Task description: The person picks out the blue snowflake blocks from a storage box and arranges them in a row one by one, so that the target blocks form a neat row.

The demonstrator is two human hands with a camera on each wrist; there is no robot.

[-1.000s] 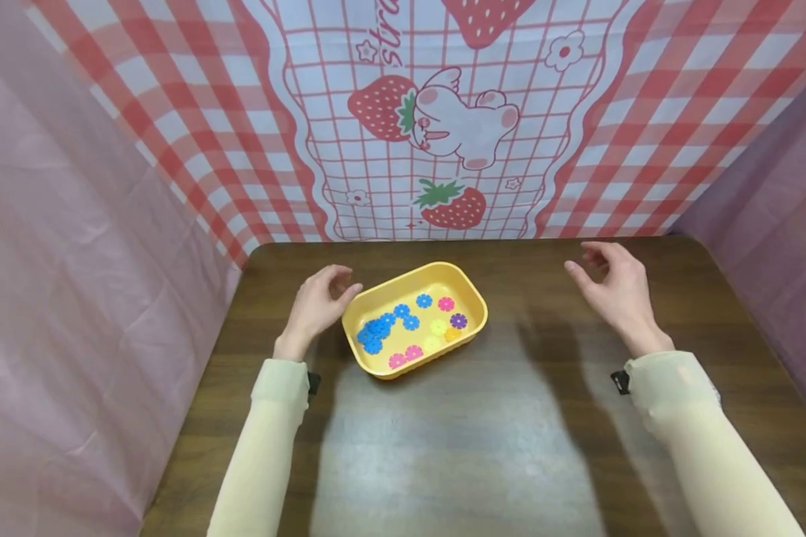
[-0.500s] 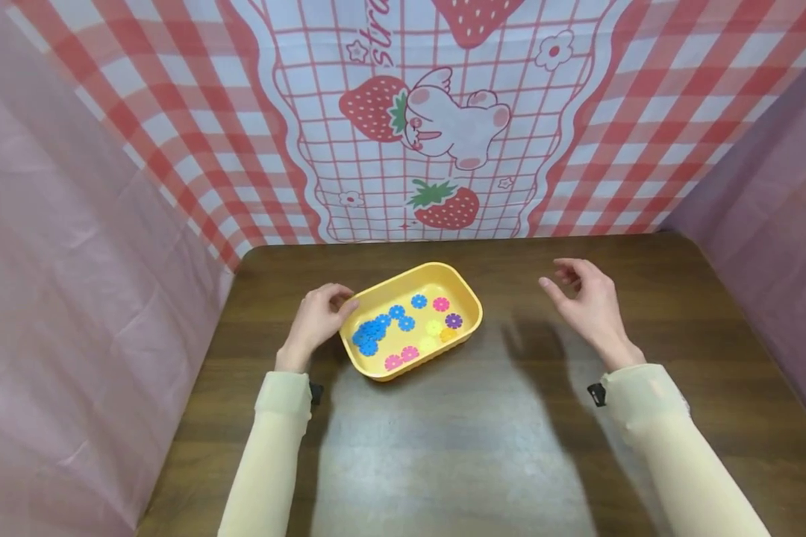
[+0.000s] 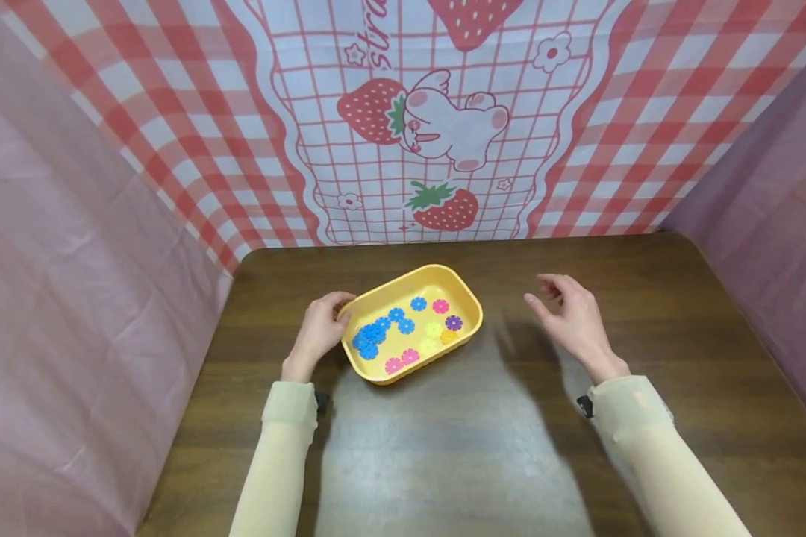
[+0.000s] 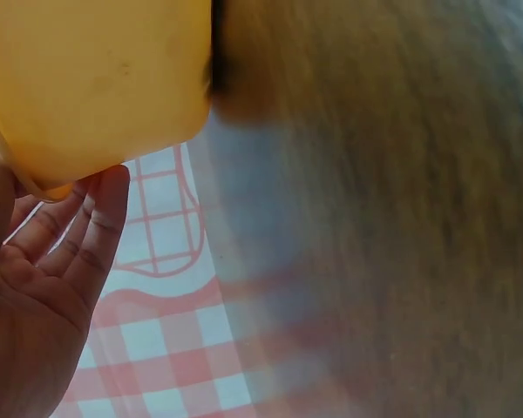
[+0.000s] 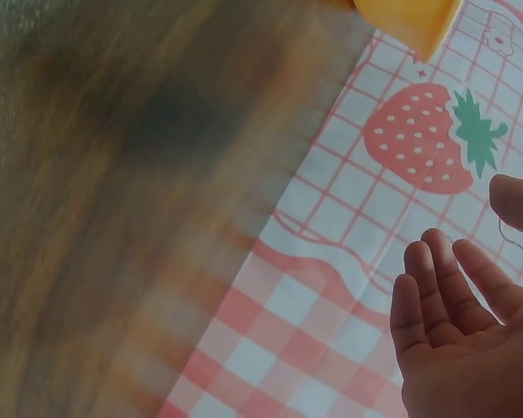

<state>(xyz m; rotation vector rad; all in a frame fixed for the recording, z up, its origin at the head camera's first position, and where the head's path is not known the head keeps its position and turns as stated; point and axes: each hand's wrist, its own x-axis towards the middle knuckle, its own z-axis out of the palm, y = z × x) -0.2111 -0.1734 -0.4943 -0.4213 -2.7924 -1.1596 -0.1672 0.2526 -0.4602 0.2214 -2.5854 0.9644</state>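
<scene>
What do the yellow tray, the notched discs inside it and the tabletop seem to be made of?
Yellow tray: likely moulded plastic with a soft sheen, given its rounded corners and even colour.
Notched discs: probably plastic, from their bright, uniform colours; too small to judge finish.
Tabletop: wood or wood-look laminate, satin, showing brown grain and a blurred glare.

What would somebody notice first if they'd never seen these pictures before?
Probably the big red-and-white strawberry cloth behind the table. Then the yellow tray on the table, with bright flower-shaped discs inside, mostly blue. The left hand holds the tray's left end; the right hand hovers empty to its right.
</scene>
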